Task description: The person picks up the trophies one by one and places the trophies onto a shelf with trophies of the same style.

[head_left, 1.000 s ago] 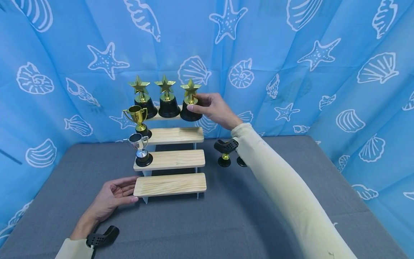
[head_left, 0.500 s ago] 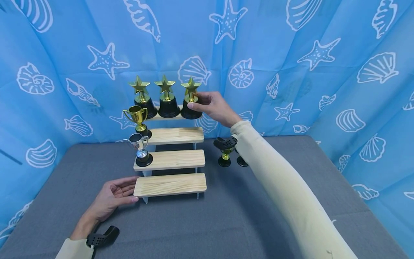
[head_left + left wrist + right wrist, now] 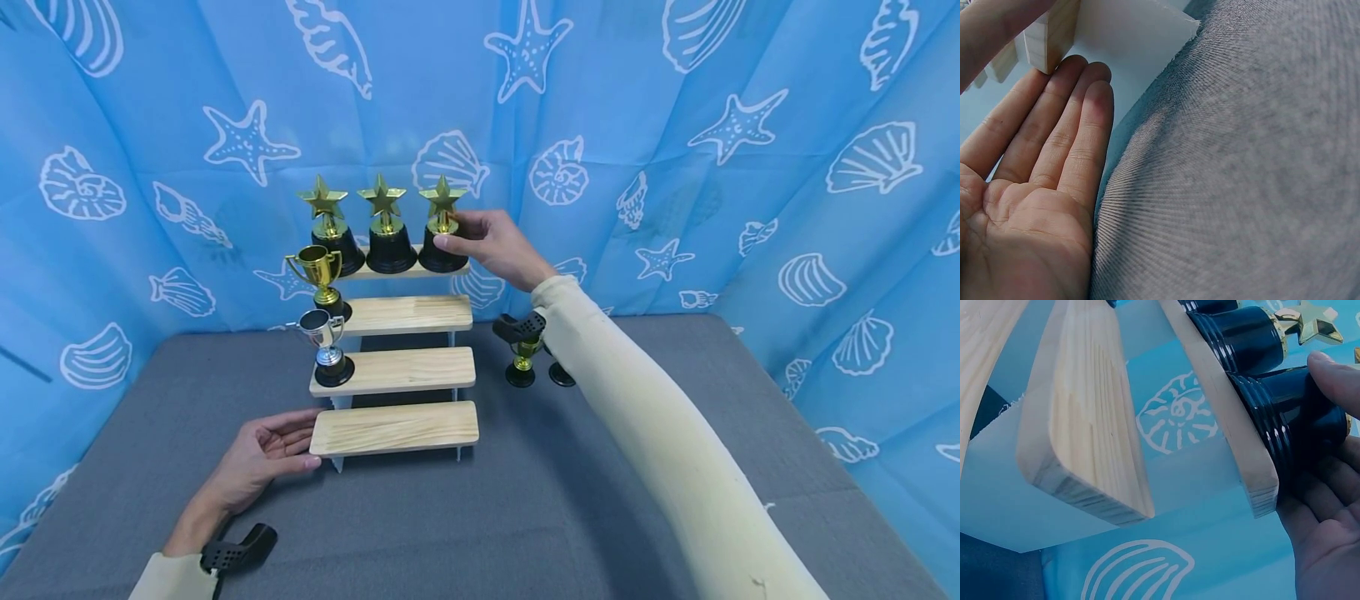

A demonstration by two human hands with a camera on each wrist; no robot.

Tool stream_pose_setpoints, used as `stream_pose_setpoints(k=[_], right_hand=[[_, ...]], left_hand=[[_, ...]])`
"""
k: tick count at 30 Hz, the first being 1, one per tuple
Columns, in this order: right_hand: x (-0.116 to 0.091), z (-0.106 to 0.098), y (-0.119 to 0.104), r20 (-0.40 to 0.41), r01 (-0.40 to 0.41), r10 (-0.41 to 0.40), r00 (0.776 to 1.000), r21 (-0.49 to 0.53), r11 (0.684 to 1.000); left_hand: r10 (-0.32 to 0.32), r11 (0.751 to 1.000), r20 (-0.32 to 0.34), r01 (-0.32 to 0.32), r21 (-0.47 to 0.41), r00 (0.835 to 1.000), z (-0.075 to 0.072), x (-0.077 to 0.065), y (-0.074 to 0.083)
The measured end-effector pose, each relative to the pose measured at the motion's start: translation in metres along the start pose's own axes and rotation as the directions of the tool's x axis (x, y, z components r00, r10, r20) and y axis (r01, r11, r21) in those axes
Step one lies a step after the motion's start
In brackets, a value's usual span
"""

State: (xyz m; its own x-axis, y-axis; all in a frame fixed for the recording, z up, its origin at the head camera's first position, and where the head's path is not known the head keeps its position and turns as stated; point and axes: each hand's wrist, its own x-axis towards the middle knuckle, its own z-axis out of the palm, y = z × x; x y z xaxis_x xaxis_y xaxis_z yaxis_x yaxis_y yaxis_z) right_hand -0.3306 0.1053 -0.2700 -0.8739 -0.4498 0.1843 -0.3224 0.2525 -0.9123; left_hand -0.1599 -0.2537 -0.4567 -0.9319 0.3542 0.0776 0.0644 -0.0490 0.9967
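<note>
On the right end of the top step stands a gold star trophy (image 3: 443,250) with a black base, beside two matching star trophies (image 3: 384,200). My right hand (image 3: 498,246) grips it, thumb on the front of the base and fingers round the far side. In the right wrist view the black base (image 3: 1300,412) sits flush on the wooden board. Down at the left, my left hand (image 3: 262,454) touches the left end of the lowest step (image 3: 393,427); its fingers (image 3: 1066,128) lie straight against the stand's side.
A gold cup trophy (image 3: 318,267) stands at the left of the second step, a silver one (image 3: 322,333) at the left of the third. Under my right forearm, more gold cups (image 3: 522,367) stand partly hidden on the grey table (image 3: 525,517). A blue curtain (image 3: 600,100) hangs behind.
The right star trophy has moved slightly back, in line with the other two, and my right hand has moved with it. The left hand has stayed put.
</note>
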Motion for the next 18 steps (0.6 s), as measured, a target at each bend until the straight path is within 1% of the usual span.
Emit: stream_pose_setpoints(k=[8, 18], right_hand=[[0.0012, 0.0005, 0.0018, -0.014, 0.011, -0.011, 1.000, -0.004, 1.000], [0.0017, 0.0010, 0.0034, -0.025, 0.019, -0.020, 0.999, -0.016, 1.000]], left_hand=[[0.005, 1.000, 0.002, -0.005, -0.005, 1.000, -0.0006, 0.0000, 0.0001], [-0.006, 1.000, -0.003, 0.006, -0.004, 1.000, -0.0001, -0.0004, -0.0002]])
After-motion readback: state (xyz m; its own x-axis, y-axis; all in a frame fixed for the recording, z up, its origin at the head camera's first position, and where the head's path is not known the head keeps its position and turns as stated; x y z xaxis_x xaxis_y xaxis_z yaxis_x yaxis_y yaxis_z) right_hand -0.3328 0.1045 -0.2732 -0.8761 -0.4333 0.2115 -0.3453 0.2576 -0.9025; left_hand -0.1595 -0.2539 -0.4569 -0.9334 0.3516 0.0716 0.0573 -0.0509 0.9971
